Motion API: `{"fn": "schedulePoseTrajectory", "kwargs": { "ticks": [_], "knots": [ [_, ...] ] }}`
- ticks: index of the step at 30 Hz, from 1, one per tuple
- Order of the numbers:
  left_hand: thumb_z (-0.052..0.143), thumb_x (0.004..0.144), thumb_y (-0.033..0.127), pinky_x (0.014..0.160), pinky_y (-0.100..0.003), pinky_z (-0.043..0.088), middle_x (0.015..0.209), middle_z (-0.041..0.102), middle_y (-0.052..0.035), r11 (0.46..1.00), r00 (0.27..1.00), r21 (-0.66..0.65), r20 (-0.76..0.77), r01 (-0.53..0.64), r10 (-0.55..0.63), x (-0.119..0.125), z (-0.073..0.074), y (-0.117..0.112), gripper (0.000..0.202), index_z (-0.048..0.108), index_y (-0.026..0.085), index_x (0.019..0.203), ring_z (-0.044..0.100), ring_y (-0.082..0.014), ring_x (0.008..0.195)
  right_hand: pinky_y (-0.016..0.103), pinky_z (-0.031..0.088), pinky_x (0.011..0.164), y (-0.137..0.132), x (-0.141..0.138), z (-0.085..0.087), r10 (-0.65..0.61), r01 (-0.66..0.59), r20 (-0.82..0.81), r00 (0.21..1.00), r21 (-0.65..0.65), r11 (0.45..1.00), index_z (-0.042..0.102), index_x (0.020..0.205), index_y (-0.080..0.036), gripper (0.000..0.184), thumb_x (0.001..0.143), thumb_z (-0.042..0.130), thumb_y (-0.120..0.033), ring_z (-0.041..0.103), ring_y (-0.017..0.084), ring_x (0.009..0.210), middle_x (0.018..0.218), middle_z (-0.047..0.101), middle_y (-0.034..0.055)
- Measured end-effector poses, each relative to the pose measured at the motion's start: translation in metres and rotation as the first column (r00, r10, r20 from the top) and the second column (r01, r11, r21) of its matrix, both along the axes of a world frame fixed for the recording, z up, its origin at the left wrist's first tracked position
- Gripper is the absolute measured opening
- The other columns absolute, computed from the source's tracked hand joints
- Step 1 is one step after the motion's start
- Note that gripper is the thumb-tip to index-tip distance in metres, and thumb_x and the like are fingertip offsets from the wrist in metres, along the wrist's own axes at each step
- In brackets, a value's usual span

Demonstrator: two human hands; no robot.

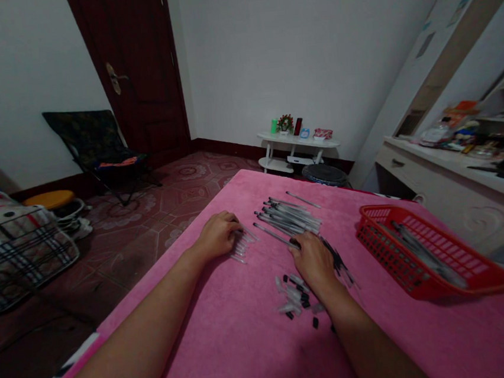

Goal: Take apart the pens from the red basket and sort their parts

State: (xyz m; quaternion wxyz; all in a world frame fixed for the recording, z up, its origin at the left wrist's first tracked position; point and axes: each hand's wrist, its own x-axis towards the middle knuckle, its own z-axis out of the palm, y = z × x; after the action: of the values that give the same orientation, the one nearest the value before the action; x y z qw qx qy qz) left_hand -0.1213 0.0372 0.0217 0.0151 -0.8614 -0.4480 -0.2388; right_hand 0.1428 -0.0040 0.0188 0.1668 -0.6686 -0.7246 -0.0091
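Observation:
On the pink cloth, my left hand (218, 235) is closed, its fingers curled down at a row of clear thin pen barrels (240, 251); what its fingertips hold is hidden. My right hand (314, 257) pinches the near end of a grey pen (274, 235) with a dark tip, lying slanted on the cloth. Just beyond is a pile of similar pens (288, 214), dark ends to the left. Thin black-and-clear pieces like refills (340, 261) lie right of my right hand, partly hidden. Clear caps (294, 295) and small black plugs (315, 322) are scattered nearer me.
A red plastic basket (414, 277) holding more pens stands on the right of the pink-covered table (231, 345). Beyond are a white shelf stand (269, 135), a round dark stool (325, 174) and a folding chair (90, 136). A cluttered white dresser (440, 194) is at the right.

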Motion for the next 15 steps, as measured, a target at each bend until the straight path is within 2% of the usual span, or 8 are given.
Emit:
{"fn": "schedulePoseTrajectory", "kwargs": {
  "ticks": [3, 5, 6, 8, 10, 12, 14, 15],
  "knots": [
    [0.049, 0.066, 0.004, 0.085, -0.037, 0.044, 0.095, 0.066, -0.0090, 0.998, 0.982, -0.054, 0.189, 0.013, -0.003, 0.005, -0.002, -0.001, 0.042, 0.074, 0.020, 0.094, 0.057, -0.0235, 0.093, 0.030, 0.042, 0.079, 0.000, 0.001, 0.004, -0.027, 0.026, -0.127, 0.992, -0.011, 1.000, 0.066, 0.096, -0.017, 0.017, 0.082, 0.056, -0.022, 0.062, 0.023, 0.096, 0.098, 0.067, 0.0094],
    [0.051, 0.070, 0.006, 0.089, -0.038, 0.044, 0.097, 0.066, -0.0091, 0.990, 0.909, -0.132, 0.417, 0.050, 0.009, 0.015, -0.002, -0.003, 0.036, 0.074, 0.020, 0.094, 0.058, -0.0233, 0.095, 0.029, 0.044, 0.071, -0.002, 0.001, 0.008, -0.019, 0.000, -0.357, 0.934, -0.053, 0.999, 0.063, 0.090, -0.018, 0.014, 0.081, 0.055, -0.024, 0.064, 0.021, 0.082, 0.086, 0.068, 0.0074],
    [0.053, 0.074, 0.010, 0.090, -0.039, 0.044, 0.096, 0.067, -0.0092, 0.979, 0.835, -0.182, 0.550, 0.091, 0.025, 0.023, -0.001, -0.005, 0.031, 0.073, 0.019, 0.095, 0.059, -0.0233, 0.095, 0.028, 0.044, 0.065, -0.004, 0.000, 0.011, -0.002, -0.049, -0.505, 0.863, -0.087, 0.995, 0.061, 0.087, -0.018, 0.013, 0.080, 0.054, -0.026, 0.063, 0.019, 0.072, 0.077, 0.067, 0.0053],
    [0.057, 0.081, 0.024, 0.089, -0.040, 0.046, 0.101, 0.067, -0.0111, 0.915, 0.576, -0.293, 0.813, 0.279, 0.085, 0.041, 0.002, -0.011, 0.027, 0.070, 0.018, 0.104, 0.062, -0.0239, 0.096, 0.025, 0.040, 0.052, -0.010, -0.003, 0.015, 0.022, -0.197, -0.767, 0.641, -0.137, 0.971, 0.057, 0.082, -0.018, 0.014, 0.078, 0.054, -0.032, 0.056, 0.014, 0.053, 0.064, 0.061, 0.0002],
    [0.053, 0.087, 0.038, 0.083, -0.038, 0.050, 0.106, 0.068, -0.0113, 0.864, 0.503, -0.302, 0.862, 0.404, 0.066, 0.061, 0.006, -0.020, 0.037, 0.062, 0.020, 0.118, 0.065, -0.0227, 0.093, 0.023, 0.033, 0.045, -0.020, -0.005, 0.020, 0.003, -0.341, -0.904, 0.428, -0.158, 0.927, 0.055, 0.081, -0.018, 0.022, 0.075, 0.058, -0.038, 0.046, 0.010, 0.044, 0.058, 0.055, -0.0029],
    [0.063, 0.081, 0.042, 0.084, -0.038, 0.050, 0.107, 0.068, -0.0136, 0.688, 0.281, -0.275, 0.954, 0.671, 0.107, 0.078, 0.008, -0.031, 0.046, 0.058, 0.019, 0.121, 0.065, -0.0242, 0.096, 0.021, 0.028, 0.043, -0.032, -0.005, 0.024, -0.063, -0.449, -0.951, 0.304, -0.202, 0.871, 0.056, 0.080, -0.016, 0.030, 0.072, 0.064, -0.044, 0.042, 0.008, 0.043, 0.058, 0.054, -0.0029],
    [0.067, 0.079, 0.042, 0.080, -0.037, 0.052, 0.104, 0.069, -0.0147, 0.551, 0.100, -0.196, 0.975, 0.811, 0.200, 0.091, 0.011, -0.043, 0.042, 0.061, 0.017, 0.112, 0.067, -0.0247, 0.093, 0.019, 0.026, 0.044, -0.045, -0.004, 0.027, -0.187, -0.551, -0.960, 0.207, -0.272, 0.789, 0.057, 0.076, -0.015, 0.035, 0.070, 0.068, -0.048, 0.041, 0.006, 0.044, 0.058, 0.054, -0.0018],
    [0.068, 0.078, 0.042, 0.079, -0.037, 0.052, 0.101, 0.069, -0.0154, 0.504, 0.051, -0.171, 0.969, 0.846, 0.244, 0.095, 0.013, -0.048, 0.038, 0.062, 0.016, 0.105, 0.068, -0.0250, 0.090, 0.019, 0.026, 0.044, -0.050, -0.003, 0.029, -0.256, -0.600, -0.954, 0.153, -0.296, 0.743, 0.056, 0.074, -0.015, 0.036, 0.070, 0.069, -0.048, 0.039, 0.005, 0.044, 0.058, 0.053, -0.0021]
  ]
}}
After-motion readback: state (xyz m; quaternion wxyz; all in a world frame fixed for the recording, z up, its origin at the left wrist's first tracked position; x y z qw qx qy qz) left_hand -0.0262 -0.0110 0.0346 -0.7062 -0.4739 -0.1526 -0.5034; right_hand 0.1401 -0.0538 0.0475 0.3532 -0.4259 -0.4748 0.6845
